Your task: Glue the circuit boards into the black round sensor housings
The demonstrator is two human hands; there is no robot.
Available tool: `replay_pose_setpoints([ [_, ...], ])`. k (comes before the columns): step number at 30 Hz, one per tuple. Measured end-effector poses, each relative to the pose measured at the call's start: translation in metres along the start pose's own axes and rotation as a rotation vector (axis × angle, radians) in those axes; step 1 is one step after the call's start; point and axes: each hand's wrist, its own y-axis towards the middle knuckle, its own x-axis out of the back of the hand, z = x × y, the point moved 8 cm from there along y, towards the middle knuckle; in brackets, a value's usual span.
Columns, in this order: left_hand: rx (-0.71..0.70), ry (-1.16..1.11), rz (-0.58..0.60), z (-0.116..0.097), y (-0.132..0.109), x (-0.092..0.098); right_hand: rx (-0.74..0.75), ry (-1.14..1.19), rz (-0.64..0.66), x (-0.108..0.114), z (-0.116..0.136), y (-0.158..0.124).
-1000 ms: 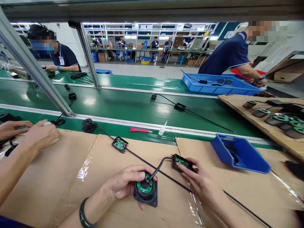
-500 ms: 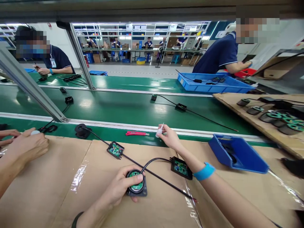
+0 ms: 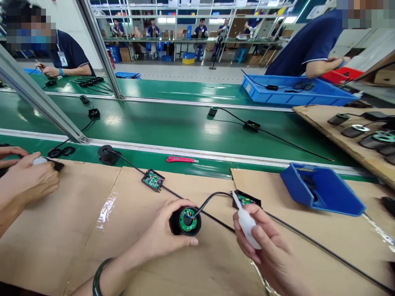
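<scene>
My left hand (image 3: 166, 230) grips a round black housing (image 3: 177, 220) with a green circuit board (image 3: 188, 221) and thin coloured wires inside, its open face turned toward me. From it a black cable (image 3: 212, 196) arches over to a small black box (image 3: 245, 198) with a circuit board, partly hidden behind my right hand. In my right hand (image 3: 262, 234) is a white squeeze bottle (image 3: 247, 225), its thin nozzle tilted up and left in front of that box. Another open box with a circuit board (image 3: 152, 180) lies further left, cabled to a black round part (image 3: 108, 154).
A red utility knife (image 3: 182, 159) lies on the green strip beyond the cardboard (image 3: 129, 230). At right stands a blue bin (image 3: 327, 191), with a cardboard sheet (image 3: 321, 119) of round parts behind. A co-worker's hands (image 3: 33, 176) work at left. A metal post (image 3: 46, 96) slants upward there.
My right hand has brought the squeeze bottle back from the green strip toward me. My left hand has tilted the housing, so its board now faces me. The view has shifted down.
</scene>
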Motion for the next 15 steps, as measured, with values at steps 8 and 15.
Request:
replay_pose_setpoints([
  [8,-0.013,0.203,-0.079,-0.001,-0.002,0.001,-0.219,0.193,-0.221,0.012,-0.039,-0.020],
  [15,-0.065,0.329,-0.169,-0.006,-0.004,0.005,-0.130,0.204,-0.264,0.011,-0.026,-0.022],
])
